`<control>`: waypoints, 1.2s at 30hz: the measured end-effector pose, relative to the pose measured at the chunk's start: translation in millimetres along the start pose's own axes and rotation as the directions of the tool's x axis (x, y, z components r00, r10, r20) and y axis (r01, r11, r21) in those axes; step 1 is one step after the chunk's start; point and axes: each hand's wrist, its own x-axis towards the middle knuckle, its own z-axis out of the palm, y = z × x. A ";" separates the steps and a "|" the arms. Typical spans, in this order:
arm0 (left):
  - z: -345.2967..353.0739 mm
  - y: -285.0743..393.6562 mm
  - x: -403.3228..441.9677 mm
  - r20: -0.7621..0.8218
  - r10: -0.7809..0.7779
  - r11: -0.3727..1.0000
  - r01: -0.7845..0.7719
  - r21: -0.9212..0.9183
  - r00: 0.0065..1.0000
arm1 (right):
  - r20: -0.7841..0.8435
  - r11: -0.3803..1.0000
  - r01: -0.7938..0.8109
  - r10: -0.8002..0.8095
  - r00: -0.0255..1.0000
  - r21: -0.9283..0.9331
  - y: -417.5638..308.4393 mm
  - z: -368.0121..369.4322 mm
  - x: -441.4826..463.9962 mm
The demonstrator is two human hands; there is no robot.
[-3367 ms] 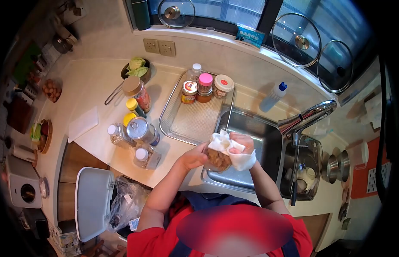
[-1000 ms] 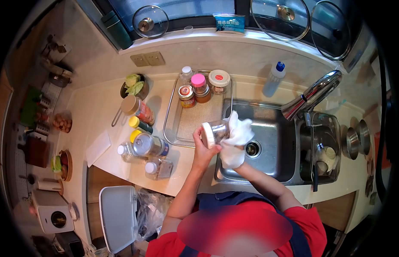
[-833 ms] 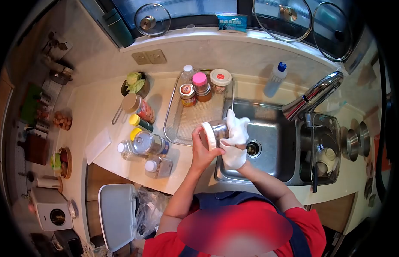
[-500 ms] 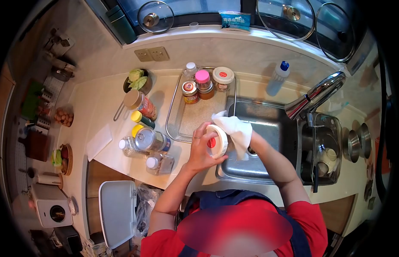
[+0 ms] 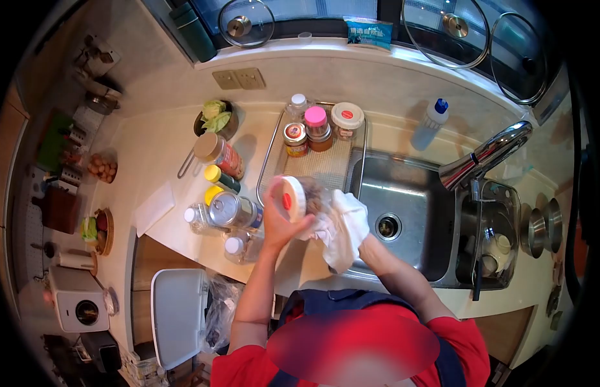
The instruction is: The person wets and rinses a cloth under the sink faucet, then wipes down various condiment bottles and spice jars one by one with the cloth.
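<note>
My left hand (image 5: 279, 222) is closed around the lid end of a clear jar (image 5: 314, 195), which lies tilted on its side in the air. Its white lid (image 5: 293, 198) bears a red round label and faces left; the contents look brownish. A white cloth (image 5: 347, 226) covers most of my right hand (image 5: 363, 248), whose fingers are hidden under it. The cloth is pressed against the base end of the jar. Both hands are over the counter, in front of the wire basket (image 5: 260, 174) and left of the sink (image 5: 403, 174).
Several jars, one with a pink lid (image 5: 315, 117), stand in the basket. Left of my hands are a silver-lidded can (image 5: 230, 209), a brown-lidded jar (image 5: 216, 151) and clear bottles. A faucet (image 5: 490, 155) arches over the sink. A spray bottle (image 5: 431, 124) stands behind it.
My hands and the jar have moved left. The jar has turned so its clear body shows, and the cloth is now against its base end.
</note>
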 end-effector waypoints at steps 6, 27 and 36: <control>-13.6 -29.8 30.7 0.070 -0.014 0.835 -0.027 0.550 0.997 | -0.013 0.968 0.243 -0.244 0.970 -0.064 -26.1 13.7 -44.1; 34.8 -129.4 155.3 -0.049 -0.258 0.828 0.247 0.504 0.965 | 0.062 0.881 0.450 -0.446 0.893 -0.144 -51.7 -11.8 -65.0; 79.7 -83.9 139.1 -0.155 0.164 0.804 -0.040 0.594 0.974 | 0.105 0.869 0.466 -0.454 0.885 -0.166 -62.4 -15.2 -76.0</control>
